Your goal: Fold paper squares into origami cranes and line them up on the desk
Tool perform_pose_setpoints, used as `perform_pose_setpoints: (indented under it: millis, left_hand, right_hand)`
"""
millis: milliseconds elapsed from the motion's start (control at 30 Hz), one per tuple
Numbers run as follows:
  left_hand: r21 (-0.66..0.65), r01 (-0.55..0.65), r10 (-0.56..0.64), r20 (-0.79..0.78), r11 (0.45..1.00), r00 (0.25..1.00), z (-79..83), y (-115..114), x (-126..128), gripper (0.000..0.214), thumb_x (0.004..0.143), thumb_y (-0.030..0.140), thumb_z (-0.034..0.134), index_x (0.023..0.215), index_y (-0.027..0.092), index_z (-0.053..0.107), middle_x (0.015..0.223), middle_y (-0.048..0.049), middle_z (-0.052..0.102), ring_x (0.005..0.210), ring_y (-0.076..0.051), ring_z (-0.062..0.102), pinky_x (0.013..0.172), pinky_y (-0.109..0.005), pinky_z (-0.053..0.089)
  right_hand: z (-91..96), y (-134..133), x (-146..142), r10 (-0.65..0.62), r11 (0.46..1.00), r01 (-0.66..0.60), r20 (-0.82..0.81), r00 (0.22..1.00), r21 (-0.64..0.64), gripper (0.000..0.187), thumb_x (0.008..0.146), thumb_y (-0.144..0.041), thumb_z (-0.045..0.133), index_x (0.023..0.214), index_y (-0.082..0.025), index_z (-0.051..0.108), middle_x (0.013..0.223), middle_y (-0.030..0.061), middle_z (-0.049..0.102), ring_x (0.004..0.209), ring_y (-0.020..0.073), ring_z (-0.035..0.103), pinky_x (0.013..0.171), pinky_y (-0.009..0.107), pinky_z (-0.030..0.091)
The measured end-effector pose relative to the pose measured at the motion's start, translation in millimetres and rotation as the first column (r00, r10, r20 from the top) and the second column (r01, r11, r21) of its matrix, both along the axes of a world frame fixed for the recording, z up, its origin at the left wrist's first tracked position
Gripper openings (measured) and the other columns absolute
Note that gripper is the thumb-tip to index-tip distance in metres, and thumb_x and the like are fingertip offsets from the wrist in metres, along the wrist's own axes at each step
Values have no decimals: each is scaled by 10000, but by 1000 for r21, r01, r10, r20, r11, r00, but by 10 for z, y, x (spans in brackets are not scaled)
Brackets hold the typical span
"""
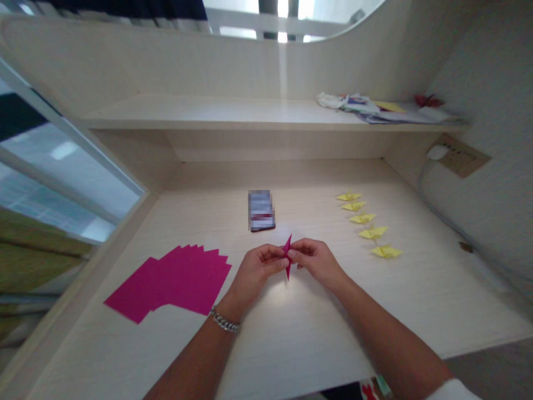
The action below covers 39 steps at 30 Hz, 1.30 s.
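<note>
Between my two hands, above the desk (266, 355), is a narrow piece of folded magenta paper (288, 271) with pointed ends above and below. My left hand (260, 266) pinches it from the left, thumb and forefinger closed on it. From the right, my right hand (316, 258) pinches the same piece. Its middle is hidden by my fingertips. To the left of my left hand lies a fanned stack of magenta paper squares (183, 280). A row of several yellow paper cranes (373, 232) stands on the desk to the right.
Beyond my hands lies a phone (261, 211) with a blurred screen. A raised shelf (233, 111) at the back holds papers and a crumpled bag (331, 100). At right a white plug (437, 153) sits in a wall socket, its cable (441, 214) running down the desk's side.
</note>
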<state>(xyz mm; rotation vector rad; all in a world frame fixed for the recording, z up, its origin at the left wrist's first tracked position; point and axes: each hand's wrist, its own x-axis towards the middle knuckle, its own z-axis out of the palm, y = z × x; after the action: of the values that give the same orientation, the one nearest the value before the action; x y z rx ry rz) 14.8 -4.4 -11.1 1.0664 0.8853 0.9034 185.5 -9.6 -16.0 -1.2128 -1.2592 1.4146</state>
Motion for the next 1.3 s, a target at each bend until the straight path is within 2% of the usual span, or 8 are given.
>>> perform_pose_setpoints:
  millis: [167, 333, 433, 567, 700, 867, 1067, 1300]
  left_hand:
    - [16, -35, 36, -35, 999, 999, 3, 15, 1, 202, 663, 241, 739, 815, 132, 660, 855, -69, 706, 766, -161, 644, 766, -312, 496]
    - [169, -120, 146, -151, 978, 978, -31, -9, 48, 188, 665, 242, 730, 804, 147, 644, 1001, -90, 689, 878, -192, 649, 828, -336, 502]
    - [221, -136, 163, -109, 966, 981, -27, -57, 99, 187, 682, 239, 716, 821, 152, 626, 1085, -99, 662, 934, -197, 642, 879, -359, 494]
    - [170, -135, 144, -42, 976, 989, -8, -54, 108, 255, 668, 237, 739, 871, 152, 610, 1089, -99, 658, 955, -193, 636, 895, -356, 489]
    - [30, -216, 217, -23, 976, 976, -28, 21, 59, 314, 721, 324, 702, 967, 148, 618, 927, -80, 687, 823, -176, 651, 778, -333, 528]
    - [-90, -157, 161, 39, 984, 986, -31, 33, 53, 262, 726, 333, 701, 872, 118, 671, 789, -56, 676, 698, -131, 619, 705, -269, 516]
    - [-155, -123, 149, 166, 980, 975, 22, 4, 63, 215, 678, 261, 751, 807, 102, 688, 756, -49, 665, 681, -111, 601, 681, -234, 500]
    - [-166, -105, 134, 171, 981, 976, -14, -8, 48, 206, 657, 238, 766, 794, 103, 690, 756, -49, 662, 694, -117, 610, 682, -236, 506]
  right_hand:
    - [0, -2, 14, -1, 1000, -1, 42, 999, 27, 286, 729, -376, 659, 908, -154, 680, 784, 48, 679, 651, 139, 593, 571, 261, 477]
    - [1, -21, -28, -101, 987, 74, 197, 975, 142, 193, 752, -237, 598, 921, -179, 670, 855, 51, 693, 739, 163, 623, 666, 288, 486]
    - [-25, -18, -64, -122, 978, 77, 236, 964, 192, 175, 736, -166, 576, 888, -179, 663, 848, 43, 688, 765, 165, 620, 713, 288, 475]
    - [-92, -5, -75, -151, 973, 105, 222, 963, 207, 99, 768, -193, 555, 815, -173, 640, 773, 29, 662, 720, 157, 594, 673, 269, 459]
    - [-79, -59, -71, -132, 974, 86, 217, 967, 208, 143, 840, -201, 461, 908, -188, 586, 759, 23, 646, 658, 141, 590, 594, 245, 439]
    - [37, -121, -83, -134, 946, 17, 343, 930, 324, 198, 797, -127, 461, 903, -201, 610, 720, 0, 631, 650, 130, 561, 626, 247, 421]
    - [21, -41, -95, -79, 985, 59, 118, 990, 163, 223, 679, -89, 517, 838, -165, 655, 730, 9, 648, 650, 126, 571, 609, 240, 440]
    - [16, -23, -141, -121, 993, 121, -72, 990, -5, 143, 625, -147, 601, 753, -153, 663, 591, -15, 616, 523, 106, 530, 523, 223, 418]
